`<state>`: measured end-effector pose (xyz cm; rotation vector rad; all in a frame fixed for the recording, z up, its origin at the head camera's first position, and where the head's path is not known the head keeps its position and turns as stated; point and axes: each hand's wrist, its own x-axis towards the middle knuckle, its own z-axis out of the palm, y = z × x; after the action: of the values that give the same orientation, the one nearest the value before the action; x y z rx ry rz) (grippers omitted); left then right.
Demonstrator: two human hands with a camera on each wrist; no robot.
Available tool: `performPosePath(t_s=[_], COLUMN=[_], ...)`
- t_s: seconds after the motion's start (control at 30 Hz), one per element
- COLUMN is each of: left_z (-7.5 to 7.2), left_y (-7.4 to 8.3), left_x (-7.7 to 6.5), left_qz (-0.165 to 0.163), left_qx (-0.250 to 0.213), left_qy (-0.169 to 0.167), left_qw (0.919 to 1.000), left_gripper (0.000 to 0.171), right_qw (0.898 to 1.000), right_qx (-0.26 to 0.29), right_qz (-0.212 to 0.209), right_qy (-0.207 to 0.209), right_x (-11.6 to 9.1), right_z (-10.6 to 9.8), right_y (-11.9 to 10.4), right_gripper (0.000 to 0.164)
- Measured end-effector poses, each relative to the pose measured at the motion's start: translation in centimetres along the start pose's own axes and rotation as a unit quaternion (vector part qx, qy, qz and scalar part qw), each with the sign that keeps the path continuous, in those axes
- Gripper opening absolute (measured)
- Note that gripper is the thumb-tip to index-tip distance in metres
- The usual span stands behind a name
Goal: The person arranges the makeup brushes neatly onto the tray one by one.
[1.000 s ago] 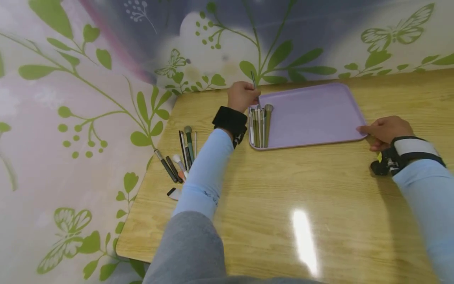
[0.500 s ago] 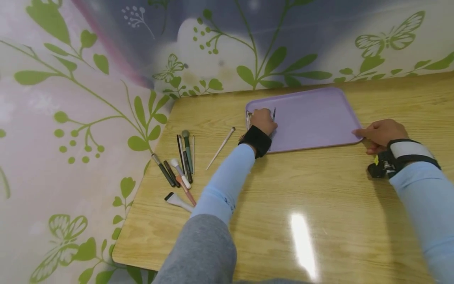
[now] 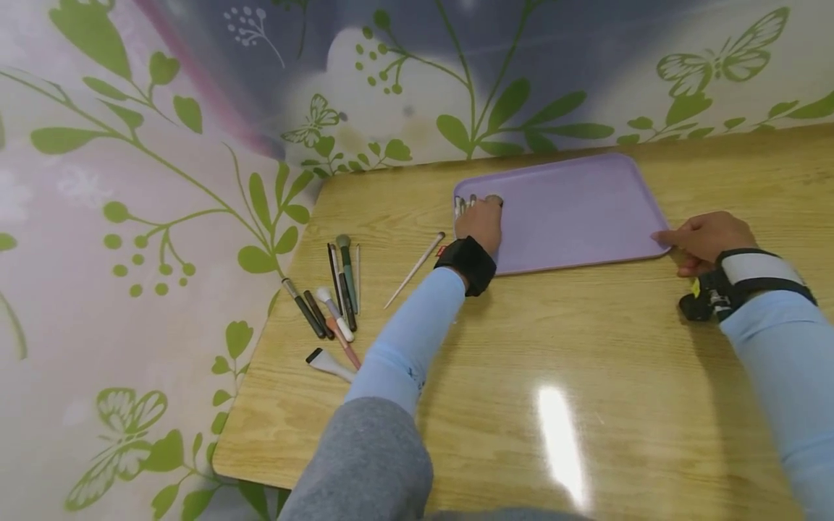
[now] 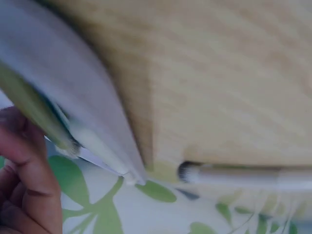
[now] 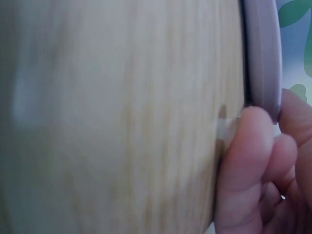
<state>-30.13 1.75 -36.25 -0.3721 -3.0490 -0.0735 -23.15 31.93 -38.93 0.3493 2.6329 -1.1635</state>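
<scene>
My left hand (image 3: pixel 481 223) is low over the left end of the lilac tray (image 3: pixel 573 210), covering most of the makeup brushes (image 3: pixel 459 206) lined up there. A fluffy brush head (image 3: pixel 495 199) shows beside its knuckles. In the left wrist view its curled fingers (image 4: pixel 31 180) lie against an olive brush (image 4: pixel 34 105); whether they grip any brush is hidden. My right hand (image 3: pixel 713 239) pinches the tray's near right corner, thumb on top. The right wrist view shows fingertips (image 5: pixel 251 141) under the tray rim (image 5: pixel 265 58).
A pale slim brush (image 3: pixel 415 269) lies on the wooden table (image 3: pixel 586 347) left of the tray. Further left are several loose makeup brushes (image 3: pixel 347 268), including a white flat one (image 3: pixel 329 364) partly behind my left sleeve. A patterned wall (image 3: pixel 404 94) borders the table.
My left hand held a thin dark-tipped brush raised at the tray's far left, then came nearer and down onto the lined-up brushes. That brush is now out of sight. My right hand stayed.
</scene>
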Motion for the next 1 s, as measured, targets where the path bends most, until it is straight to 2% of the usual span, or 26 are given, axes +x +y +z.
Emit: performPosePath(t_s=[0.1,0.2,0.23,0.3,0.4,0.47,0.5,0.57,0.7,0.83,0.87,0.93,0.97,1.0], left_z=[-0.3,-1.4,-1.9,-2.8,-3.5,-3.6,-3.5,-3.2,-2.2,-2.1,-2.4,-3.6,-4.2,-4.7], left_y=[-1.6,-4.2,-5.0,-6.5,-8.0,-8.5,-8.7,-9.0,-9.6,-9.3,-8.8,-7.4,-6.5,-5.6], left_x=[-0.2,-0.9,-1.2,-2.1,-3.3,-3.9,-4.1,-4.2,-3.6,-2.3,-1.9,-1.0,-0.5,0.0], left_qz=[0.009,-0.009,-0.026,-0.05,-0.069,-0.065,-0.067,-0.069,-0.078,-0.101,-0.104,-0.103,-0.094,-0.084], left_qx=[-0.067,-0.127,-0.125,-0.119,-0.09,-0.069,-0.067,-0.069,-0.11,-0.22,-0.256,-0.333,-0.36,-0.373], left_qy=[0.008,0.02,0.02,-0.013,-0.105,-0.142,-0.151,-0.149,-0.141,-0.13,-0.115,-0.081,-0.061,-0.042], left_qw=[0.9977,0.9917,0.9916,0.9915,0.988,0.9854,0.9839,0.984,0.9809,0.9616,0.9542,0.9337,0.9263,0.923], left_gripper=[0.015,0.028,0.031,0.034,0.028,0.017,0.01,0.005,0.017,0.022,0.021,0.017,0.017,0.016], right_qw=[1.0,1.0,1.0,1.0,1.0,1.0,1.0,0.999,0.999,1.0,1.0,1.0,1.0,1.0], right_qx=[0.009,0.008,0.006,-0.003,-0.009,-0.016,-0.017,-0.017,-0.022,-0.009,-0.008,-0.001,0.003,0.006], right_qz=[0.002,-0.001,-0.001,-0.003,0.002,0.006,0.007,0.009,0.004,0.0,-0.002,-0.006,-0.007,-0.007], right_qy=[-0.009,-0.016,-0.014,-0.005,0.009,0.017,0.02,0.027,0.027,0.004,-0.001,-0.004,-0.004,-0.004], right_x=[0.0,0.1,0.2,0.3,0.3,0.3,0.3,0.4,0.4,0.5,0.5,0.5,0.5,0.5], right_z=[0.1,0.1,0.0,-0.2,-0.8,-1.1,-1.2,-1.3,-1.2,-0.7,-0.6,-0.3,-0.1,0.0], right_y=[-0.1,-0.1,0.0,0.1,0.3,0.4,0.3,0.2,0.2,0.4,0.5,0.5,0.5,0.4], right_gripper=[0.054,0.055,0.057,0.061,0.071,0.074,0.074,0.073,0.07,0.066,0.064,0.062,0.061,0.06])
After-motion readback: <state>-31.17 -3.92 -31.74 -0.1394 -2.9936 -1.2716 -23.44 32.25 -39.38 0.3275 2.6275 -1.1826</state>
